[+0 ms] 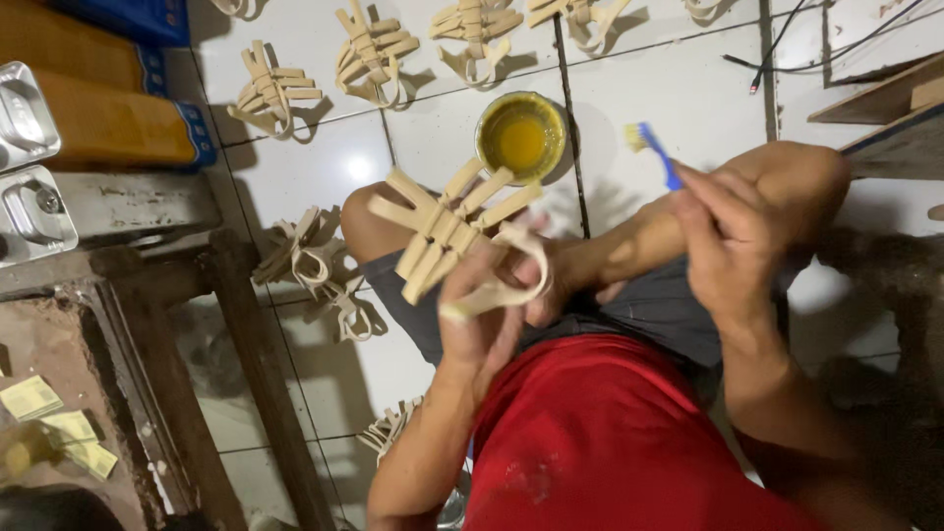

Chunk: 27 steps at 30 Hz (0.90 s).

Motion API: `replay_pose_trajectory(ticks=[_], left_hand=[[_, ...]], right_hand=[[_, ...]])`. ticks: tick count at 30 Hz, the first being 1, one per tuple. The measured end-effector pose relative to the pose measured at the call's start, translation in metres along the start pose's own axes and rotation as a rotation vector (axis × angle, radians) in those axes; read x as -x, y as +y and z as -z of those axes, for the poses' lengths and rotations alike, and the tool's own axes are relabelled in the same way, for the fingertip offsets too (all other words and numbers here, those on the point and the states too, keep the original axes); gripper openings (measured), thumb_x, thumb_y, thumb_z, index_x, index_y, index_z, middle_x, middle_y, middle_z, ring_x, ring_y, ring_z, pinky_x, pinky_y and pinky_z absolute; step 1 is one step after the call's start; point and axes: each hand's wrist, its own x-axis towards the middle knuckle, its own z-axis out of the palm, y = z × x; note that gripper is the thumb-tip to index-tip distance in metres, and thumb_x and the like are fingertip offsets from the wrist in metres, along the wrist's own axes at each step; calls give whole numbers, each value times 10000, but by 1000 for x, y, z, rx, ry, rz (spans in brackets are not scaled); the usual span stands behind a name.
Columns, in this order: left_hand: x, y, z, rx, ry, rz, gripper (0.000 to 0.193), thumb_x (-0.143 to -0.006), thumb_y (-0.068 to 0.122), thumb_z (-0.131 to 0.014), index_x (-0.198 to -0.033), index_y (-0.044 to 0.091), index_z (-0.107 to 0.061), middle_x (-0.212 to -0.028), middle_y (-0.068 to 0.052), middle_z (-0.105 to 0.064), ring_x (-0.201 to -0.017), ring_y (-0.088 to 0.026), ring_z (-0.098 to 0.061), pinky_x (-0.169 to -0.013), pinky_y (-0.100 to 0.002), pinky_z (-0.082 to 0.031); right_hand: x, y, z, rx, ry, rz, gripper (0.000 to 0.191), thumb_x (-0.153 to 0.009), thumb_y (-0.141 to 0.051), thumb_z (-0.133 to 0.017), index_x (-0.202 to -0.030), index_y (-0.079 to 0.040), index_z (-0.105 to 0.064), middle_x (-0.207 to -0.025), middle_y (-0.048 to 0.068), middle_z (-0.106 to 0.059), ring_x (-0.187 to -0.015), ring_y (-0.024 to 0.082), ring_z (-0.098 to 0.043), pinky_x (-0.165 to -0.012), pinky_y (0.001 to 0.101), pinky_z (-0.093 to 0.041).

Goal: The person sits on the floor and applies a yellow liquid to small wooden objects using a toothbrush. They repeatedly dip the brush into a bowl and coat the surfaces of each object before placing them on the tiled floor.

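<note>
My left hand [487, 320] holds up a woven piece of pale flat strips [447, 231] with a loop at its lower end, above my knee. My right hand [728, 251] grips a small brush with a blue handle [657, 155], its yellowish bristles pointing up and left. A round bowl of yellow glue [520, 139] stands on the white tiled floor just beyond the woven piece, between both hands. I sit with legs bent, in a red shirt and grey shorts.
Several similar woven strip pieces [374, 54] lie in rows on the tiles at the top, more [310, 261] by a metal frame [236, 324] at left. Orange and blue packs [108, 123] lie top left. Wooden boards [885, 108] and cables [787, 39] sit top right.
</note>
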Motion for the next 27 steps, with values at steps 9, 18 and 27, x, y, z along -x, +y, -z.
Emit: replay_pose_trajectory(ticks=[9,18,27], left_hand=[[-3,1,8,-242,188,-232,563,-898,-99,-668,-1429,-31,-496,-1078,-83,-607,-963,-182,-627,-811,-304,-557],[-3,6,-9,-315,204,-301,688,-831,-134,-557,-1495,-45,-404,-1121,-108,-532,-900,-242,-673,-760,-328,-622],[0,7,-3,-358,247,-312,667,-845,-116,-597,-1483,-44,-415,-1144,-99,-529,-934,-184,-654,-767,-321,-618]], right_hand=[[14,-10,0,-321,-308,-22,200,-999,15,-598,-1161,74,-698,-916,106,-672,-697,156,-658,-609,256,-526],[1,-42,-23,-240,-330,-79,215,-1015,31,-611,-1204,101,-684,-886,107,-651,-697,172,-695,-591,251,-574],[-3,-34,-19,58,-222,83,220,-1031,33,-656,-1239,80,-708,-921,118,-670,-733,159,-653,-601,255,-505]])
